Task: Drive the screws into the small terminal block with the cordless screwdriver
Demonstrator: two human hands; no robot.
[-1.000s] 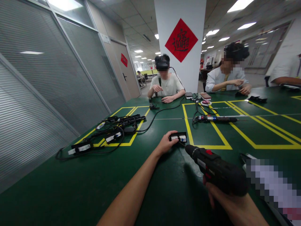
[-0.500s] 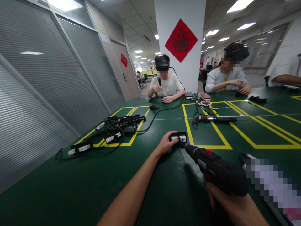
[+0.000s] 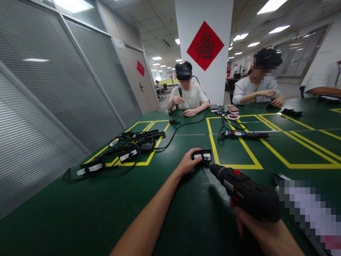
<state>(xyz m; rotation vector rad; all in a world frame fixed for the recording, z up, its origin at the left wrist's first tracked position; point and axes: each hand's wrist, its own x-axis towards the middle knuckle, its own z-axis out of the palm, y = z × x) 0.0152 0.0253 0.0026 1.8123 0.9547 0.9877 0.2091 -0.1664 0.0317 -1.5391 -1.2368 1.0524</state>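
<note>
My left hand point(image 3: 189, 162) grips the left end of a small black box-like housing point(image 3: 209, 153) with white and blue parts inside, its thumb across the front. A black cordless drill point(image 3: 247, 192) with a red switch on top fills my right hand point(image 3: 247, 217), fingers wrapped round its handle. The drill's chuck points left toward the housing, and its thin bit reaches the housing's lower front edge. Whether the bit's tip sits in a screw is too small to tell.
Several black housings with cables point(image 3: 129, 154) lie on the left of the green table point(image 3: 87, 209). Beyond my hands are a pen-shaped electric screwdriver point(image 3: 246, 135) and yellow tape lines. A blurred-out pale object point(image 3: 309, 209) lies at right. Two people point(image 3: 190, 92) work across the table.
</note>
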